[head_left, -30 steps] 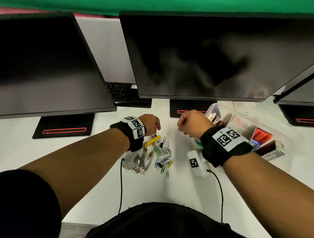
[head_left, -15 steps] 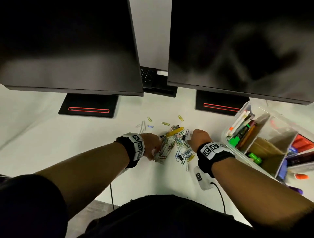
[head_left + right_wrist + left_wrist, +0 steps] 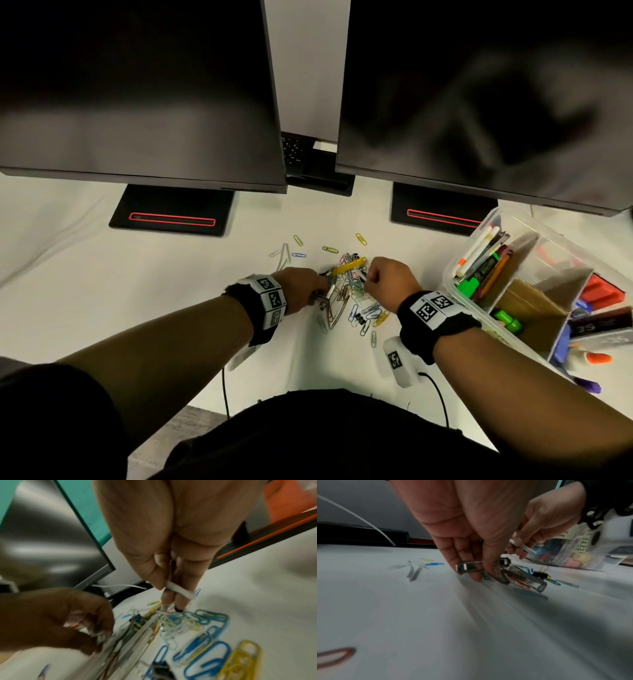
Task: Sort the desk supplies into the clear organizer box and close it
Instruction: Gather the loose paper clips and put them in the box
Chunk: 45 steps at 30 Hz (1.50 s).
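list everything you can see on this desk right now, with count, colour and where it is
monitors: two, black, back of desk
monitor stands: two, black with red line, under the screens
keyboard: one, black, between the monitors
paper clips: many, mixed colours, heaped mid-desk, a few strays behind
binder clip: at least one, black, in the heap
clear organizer box: one, open, right; pens, highlighters, other supplies inside
left hand: pinching a clip at the heap
right hand: pinching a white strip over the heap
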{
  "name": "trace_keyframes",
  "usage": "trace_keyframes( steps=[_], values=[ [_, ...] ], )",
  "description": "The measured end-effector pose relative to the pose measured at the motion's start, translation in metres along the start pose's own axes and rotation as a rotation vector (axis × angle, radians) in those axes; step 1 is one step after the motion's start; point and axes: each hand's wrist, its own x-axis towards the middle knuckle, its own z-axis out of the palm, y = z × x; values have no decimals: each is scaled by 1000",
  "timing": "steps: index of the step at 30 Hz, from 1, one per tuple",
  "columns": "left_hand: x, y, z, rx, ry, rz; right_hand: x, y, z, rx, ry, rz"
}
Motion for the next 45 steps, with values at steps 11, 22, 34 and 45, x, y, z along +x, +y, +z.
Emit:
trace_keyframes(
  steps=[11, 22, 34, 45],
  values=[
    [-9, -26, -11, -86, 76, -81, -7, -18, 38, -362, -304, -555],
    [-14, -53, -17, -251, 234, -362, -2, -9, 37, -214, -117, -383],
    [14, -50, -13, -334, 345, -636, 1, -36, 30, -233, -217, -269],
    [22, -45, -10, -354, 388, -579, 20, -37, 41, -563, -237, -364]
  ],
)
